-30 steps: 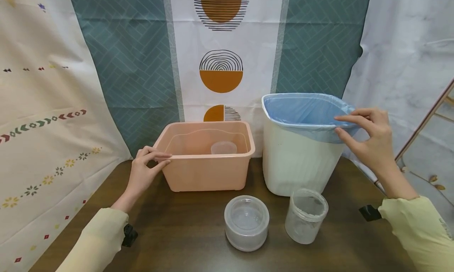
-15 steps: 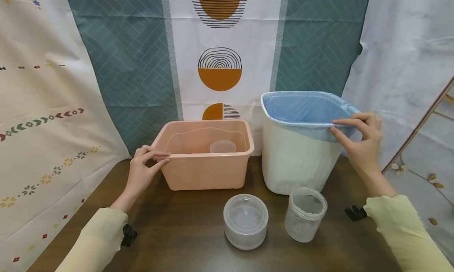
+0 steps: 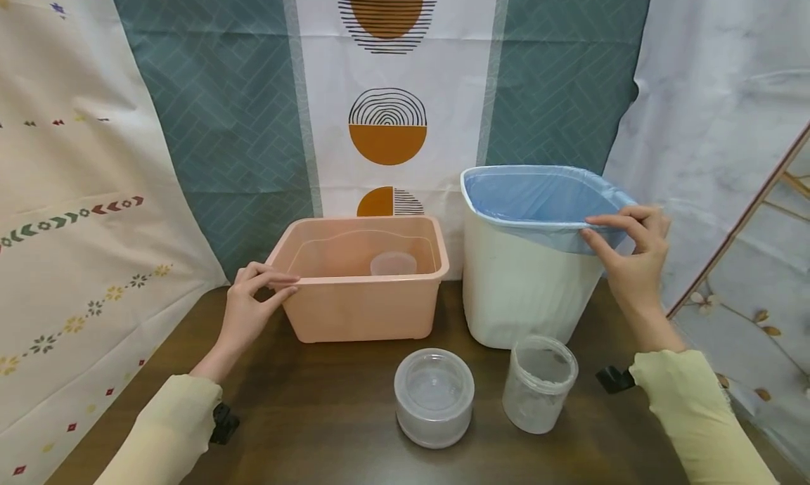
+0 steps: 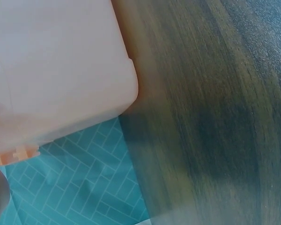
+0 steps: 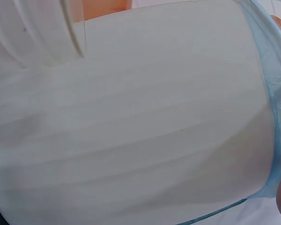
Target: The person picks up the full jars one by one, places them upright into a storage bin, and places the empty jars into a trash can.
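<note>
My left hand (image 3: 249, 304) pinches the left front rim of a pink plastic basin (image 3: 361, 313), fingers over the edge and thumb outside. A translucent cup-like container (image 3: 393, 263) shows inside that basin. On the right, my right hand (image 3: 635, 256) pinches the front rim of a white trash can (image 3: 522, 288), where a blue trash bag (image 3: 560, 237) folds over it. The left wrist view catches the basin's outer wall (image 4: 61, 70); the right wrist view, the can's ribbed side (image 5: 131, 126) and the bag's edge (image 5: 271, 93).
A round clear lidded container (image 3: 434, 401) stands on the dark wooden table (image 3: 316, 415), front centre. Right of it, close before the trash can, is an open clear jar (image 3: 540, 386). Patterned curtains (image 3: 234, 105) hang behind, and a light patterned cloth (image 3: 95, 246) drapes on the left.
My right hand and forearm have swung left, its fingertips moving a little along the trash can's front rim. The left hand keeps its hold on the basin. The head view has shifted slightly.
</note>
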{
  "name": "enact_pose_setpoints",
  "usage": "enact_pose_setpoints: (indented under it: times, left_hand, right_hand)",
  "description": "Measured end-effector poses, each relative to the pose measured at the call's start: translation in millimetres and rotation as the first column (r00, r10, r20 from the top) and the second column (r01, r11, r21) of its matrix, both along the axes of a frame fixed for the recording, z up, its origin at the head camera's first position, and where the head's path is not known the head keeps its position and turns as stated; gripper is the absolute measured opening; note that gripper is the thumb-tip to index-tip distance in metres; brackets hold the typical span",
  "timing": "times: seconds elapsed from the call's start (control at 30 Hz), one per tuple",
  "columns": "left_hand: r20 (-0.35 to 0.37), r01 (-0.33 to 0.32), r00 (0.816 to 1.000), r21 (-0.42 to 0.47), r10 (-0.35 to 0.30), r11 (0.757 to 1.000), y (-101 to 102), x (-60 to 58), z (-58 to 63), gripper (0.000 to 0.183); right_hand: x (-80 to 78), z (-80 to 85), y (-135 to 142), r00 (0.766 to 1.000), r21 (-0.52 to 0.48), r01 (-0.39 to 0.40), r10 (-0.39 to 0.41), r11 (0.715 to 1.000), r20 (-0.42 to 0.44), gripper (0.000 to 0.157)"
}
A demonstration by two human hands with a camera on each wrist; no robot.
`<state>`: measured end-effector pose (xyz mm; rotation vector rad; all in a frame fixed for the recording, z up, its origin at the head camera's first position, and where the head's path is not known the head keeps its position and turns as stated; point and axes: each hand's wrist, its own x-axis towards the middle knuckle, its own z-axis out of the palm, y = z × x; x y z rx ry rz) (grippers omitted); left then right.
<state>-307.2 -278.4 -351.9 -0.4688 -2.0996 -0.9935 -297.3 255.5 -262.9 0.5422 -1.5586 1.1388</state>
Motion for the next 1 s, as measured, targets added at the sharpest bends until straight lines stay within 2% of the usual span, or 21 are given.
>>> enact_pose_setpoints:
  times: [0.23,0.3,0.37,0.47,0.53,0.63,0.8,1.0]
  left_hand:
    - [-0.004,-0.004,1.000,0.019,0.004,1.000,-2.4,2.8,-4.4,0.023]
    - [-0.009,-0.003,1.000,0.021,0.004,1.000,3.9,9.0,0.7,0.022]
    - [-0.016,-0.002,1.000,0.021,0.002,1.000,7.3,10.0,2.9,0.022]
    - [-0.029,0.000,1.000,0.016,0.001,1.000,9.8,8.9,6.2,0.023]
    - [-0.025,0.000,1.000,0.015,0.000,1.000,4.7,1.4,2.6,0.025]
    - [-0.012,0.001,1.000,0.016,-0.001,1.000,1.8,-2.0,1.8,0.024]
    - [0.014,0.000,1.000,0.015,0.000,1.000,0.8,-2.9,0.2,0.022]
    - [0.007,-0.004,1.000,0.017,0.004,1.000,0.7,-2.4,0.1,0.021]
  right_hand:
    - [0.4,-2.3,-5.8,1.000,-0.021,-0.007,0.007,1.000,-0.002,0.017]
    - [-0.2,-2.9,-5.6,1.000,-0.029,-0.012,0.012,1.000,-0.012,0.017]
    - [-1.0,-3.2,-4.9,1.000,-0.037,-0.017,0.016,0.999,-0.022,0.018]
    - [-2.0,-2.0,-3.8,0.999,-0.048,-0.016,0.015,0.999,-0.031,0.018]
    - [-1.6,0.0,-4.0,1.000,-0.050,-0.011,0.010,0.999,-0.027,0.018]
    - [-1.3,1.8,-4.4,1.000,-0.042,-0.003,0.002,0.999,-0.021,0.019]
    - [-3.7,-1.7,-1.6,1.000,-0.068,-0.011,0.010,0.998,-0.007,0.016]
    - [-6.5,-5.6,1.6,1.000,-0.085,0.001,0.001,0.996,0.025,0.017]
